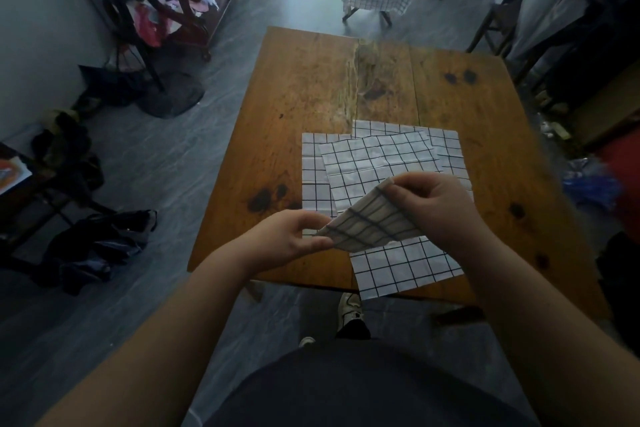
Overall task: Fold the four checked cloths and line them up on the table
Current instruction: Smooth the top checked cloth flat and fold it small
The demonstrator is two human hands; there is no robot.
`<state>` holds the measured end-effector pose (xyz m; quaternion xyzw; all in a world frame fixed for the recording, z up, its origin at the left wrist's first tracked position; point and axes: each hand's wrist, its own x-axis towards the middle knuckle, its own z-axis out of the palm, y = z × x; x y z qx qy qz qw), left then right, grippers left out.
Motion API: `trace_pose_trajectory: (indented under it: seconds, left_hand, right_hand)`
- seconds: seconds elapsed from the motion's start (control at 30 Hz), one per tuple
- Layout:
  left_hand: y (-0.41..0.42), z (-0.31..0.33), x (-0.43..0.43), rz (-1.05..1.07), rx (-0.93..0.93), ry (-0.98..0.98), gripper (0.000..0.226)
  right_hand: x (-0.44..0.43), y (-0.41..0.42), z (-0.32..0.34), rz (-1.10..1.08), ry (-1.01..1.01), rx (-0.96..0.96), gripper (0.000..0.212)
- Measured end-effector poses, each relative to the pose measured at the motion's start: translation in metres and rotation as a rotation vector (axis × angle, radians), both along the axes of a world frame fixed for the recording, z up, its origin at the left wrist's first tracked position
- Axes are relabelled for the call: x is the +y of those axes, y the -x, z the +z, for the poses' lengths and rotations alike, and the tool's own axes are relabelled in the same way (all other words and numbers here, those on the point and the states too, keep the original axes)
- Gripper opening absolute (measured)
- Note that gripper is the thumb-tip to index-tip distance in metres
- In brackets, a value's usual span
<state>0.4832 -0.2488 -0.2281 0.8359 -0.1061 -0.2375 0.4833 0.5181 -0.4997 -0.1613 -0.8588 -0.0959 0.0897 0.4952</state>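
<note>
Now the left hand (291, 239) pinches the near corner of a lifted checked cloth (370, 224) and the right hand (440, 211) grips its far corner, above the bench (311, 80); other checked cloths (377, 163) lie overlapping beneath.

The left hand (294, 236) pinches one corner of a lifted checked cloth (370, 222) and the right hand (436, 204) grips its opposite edge, above the wooden counter (311, 87). Beneath it, other checked cloths (374, 163) lie flat and overlapping.
</note>
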Motion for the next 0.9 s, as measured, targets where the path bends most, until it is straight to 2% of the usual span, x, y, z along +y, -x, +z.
trace_pose_trajectory:
  seconds: [0.07,0.17,0.3,0.53,0.8,0.9]
  left_hand:
    - [-0.006,0.013,-0.007,-0.022,-0.027,0.049,0.023]
    - [-0.015,0.029,-0.024,-0.053,-0.101,0.038,0.011]
    - [-0.018,0.035,-0.043,-0.051,-0.182,0.038,0.03]
    - [-0.006,0.012,-0.041,-0.028,-0.154,-0.007,0.025]
    - [-0.005,0.006,-0.039,-0.022,-0.096,-0.025,0.018]
    - [-0.009,0.023,-0.056,-0.037,-0.072,0.077,0.014]
  right_hand:
    - [0.005,0.004,-0.001,0.061,0.048,-0.021,0.014]
    - [0.012,0.007,-0.006,0.114,0.042,-0.064,0.01]
    - [0.013,0.011,-0.005,0.09,-0.022,-0.107,0.011]
    - [-0.009,0.005,0.004,-0.064,-0.124,-0.071,0.008]
    - [-0.032,-0.003,0.007,-0.104,-0.096,-0.07,0.011]
    - [-0.042,-0.004,0.009,-0.102,-0.104,-0.046,0.013]
